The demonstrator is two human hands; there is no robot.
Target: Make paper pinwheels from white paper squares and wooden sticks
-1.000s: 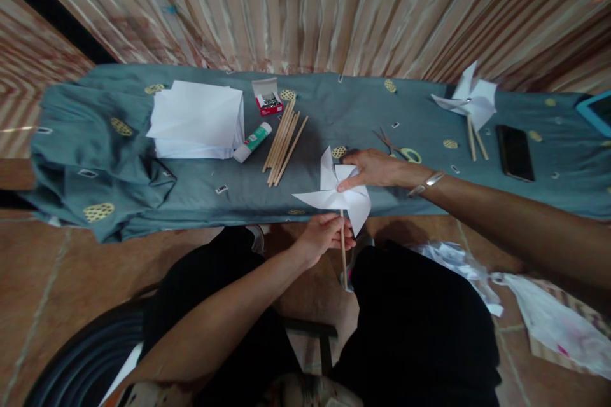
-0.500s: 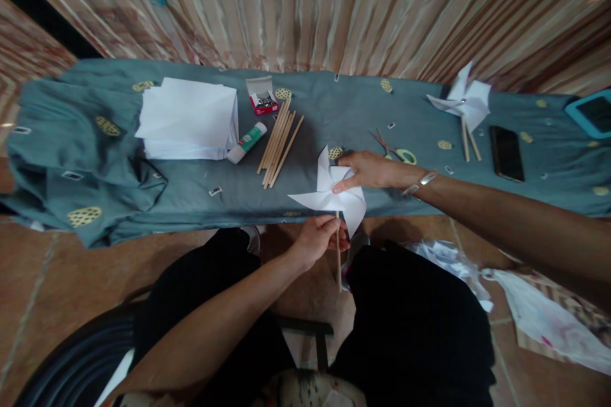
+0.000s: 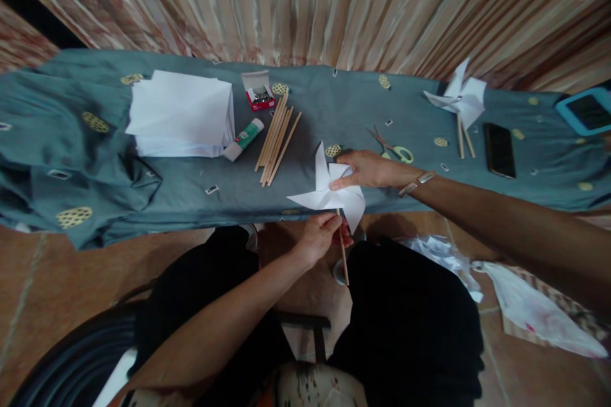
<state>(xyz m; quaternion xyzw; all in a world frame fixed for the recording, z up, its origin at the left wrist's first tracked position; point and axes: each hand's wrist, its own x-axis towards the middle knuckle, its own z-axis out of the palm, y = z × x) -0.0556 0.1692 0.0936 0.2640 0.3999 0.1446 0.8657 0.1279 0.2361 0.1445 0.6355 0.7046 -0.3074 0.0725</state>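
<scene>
A white paper pinwheel (image 3: 351,198) on a thin wooden stick (image 3: 344,257) is held over the front edge of the cloth-covered table. My left hand (image 3: 322,235) is closed around the stick just below the paper blades. From the right, my right hand (image 3: 365,169) grips the pinwheel near its centre, thumb on the front and fingers behind the paper. The stick's lower end hangs free, tilted slightly. Whatever fixes paper to stick is hidden by my right thumb.
On the table (image 3: 181,187) are a paper stack (image 3: 181,111), a glue stick (image 3: 244,138), a red box of pins (image 3: 260,100), several wooden sticks (image 3: 277,143), scissors (image 3: 394,149), other paper pinwheel work (image 3: 470,103), a phone (image 3: 499,149) and a blue-framed device (image 3: 585,111). Plastic bags (image 3: 534,305) lie on the floor.
The stick's lower end has swung a little to the right. Both hands keep their hold on the pinwheel and stick. The whole view has shifted slightly.
</scene>
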